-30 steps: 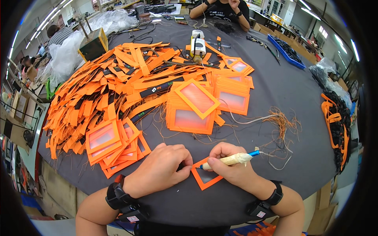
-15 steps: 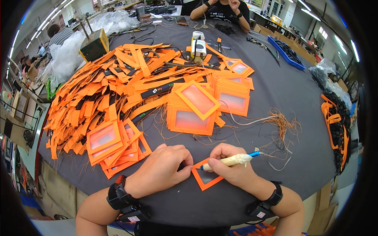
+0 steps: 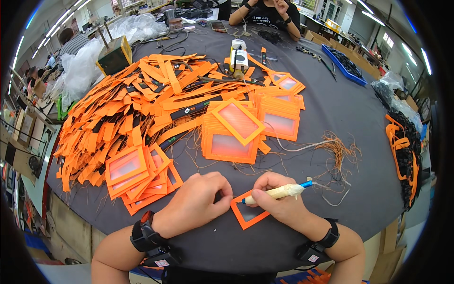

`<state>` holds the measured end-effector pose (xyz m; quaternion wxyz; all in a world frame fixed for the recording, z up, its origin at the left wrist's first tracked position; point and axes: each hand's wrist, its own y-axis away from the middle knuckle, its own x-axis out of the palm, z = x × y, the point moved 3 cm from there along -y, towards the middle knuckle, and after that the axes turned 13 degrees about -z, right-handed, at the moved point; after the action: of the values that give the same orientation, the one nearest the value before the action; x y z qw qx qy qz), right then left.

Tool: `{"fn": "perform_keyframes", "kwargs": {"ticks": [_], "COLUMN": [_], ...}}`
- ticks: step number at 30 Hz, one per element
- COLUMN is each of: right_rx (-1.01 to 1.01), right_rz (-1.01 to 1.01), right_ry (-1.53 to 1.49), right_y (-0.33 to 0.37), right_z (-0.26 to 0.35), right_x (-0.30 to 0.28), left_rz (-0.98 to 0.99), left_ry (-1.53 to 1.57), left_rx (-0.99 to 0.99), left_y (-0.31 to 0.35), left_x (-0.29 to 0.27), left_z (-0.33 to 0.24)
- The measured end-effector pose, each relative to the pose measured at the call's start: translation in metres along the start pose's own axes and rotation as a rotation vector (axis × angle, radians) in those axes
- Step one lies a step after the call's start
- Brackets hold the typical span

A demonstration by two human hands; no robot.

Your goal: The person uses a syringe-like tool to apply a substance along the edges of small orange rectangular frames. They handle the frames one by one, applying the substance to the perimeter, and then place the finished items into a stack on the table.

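Close in front of me lies an orange rectangular frame (image 3: 246, 223) with a clear window. My right hand (image 3: 279, 196) grips a pen-shaped tool (image 3: 282, 191) wrapped in cream tape, blue at both ends. Its thin tip meets the frame's upper left corner, and part of the frame is hidden under this hand. Beside that same corner is my left hand (image 3: 201, 201), its fingers curled and the thumb close to the index finger. Whatever it may be pinching is too small to make out.
A large heap of orange and black straps (image 3: 113, 118) spreads across the left. Stacked orange frames (image 3: 229, 146) lie ahead, more frames (image 3: 125, 165) at left. Loose orange threads (image 3: 338, 149) and a blue tray (image 3: 345, 64) are at right. A person (image 3: 267, 16) sits across the table.
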<state>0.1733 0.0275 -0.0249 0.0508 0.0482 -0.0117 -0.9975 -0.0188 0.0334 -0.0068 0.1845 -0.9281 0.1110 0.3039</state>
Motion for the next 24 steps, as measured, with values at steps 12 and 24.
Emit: {"fn": "perform_keyframes", "kwargs": {"ticks": [12,24], "right_rx": [0.020,0.187], "right_rz": [-0.293,-0.445], "right_ry": [-0.791,-0.875], "right_y": [-0.028,-0.047], "right_z": [0.020,-0.011], "right_x": [-0.063,-0.086], "left_rz": [0.046,0.098], "left_ry": [-0.339,-0.495], "left_rx": [0.249,0.251], "left_y": [0.011,0.009], "left_x": [-0.001,0.034], "left_z": [-0.034,-0.056]}}
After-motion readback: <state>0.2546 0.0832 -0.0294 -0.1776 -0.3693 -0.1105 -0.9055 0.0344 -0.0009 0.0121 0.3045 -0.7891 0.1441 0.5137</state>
